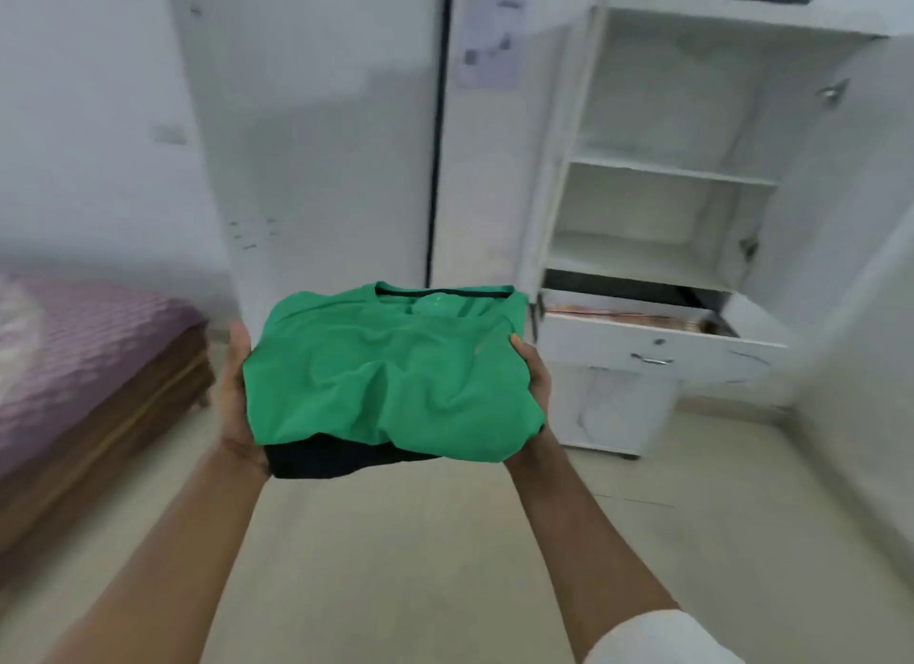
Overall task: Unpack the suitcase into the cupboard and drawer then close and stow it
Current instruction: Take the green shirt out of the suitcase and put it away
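Gripping folded green shirt (390, 371) atop black garment (316, 460), left hand (237, 401), right hand (536, 381), arms outstretched

Bed (74, 366) left, cupboard (667, 178) right

Both my forearms extend forward. My left hand (237, 391) and right hand (534, 381) grip opposite sides of a load, thumbs on top.
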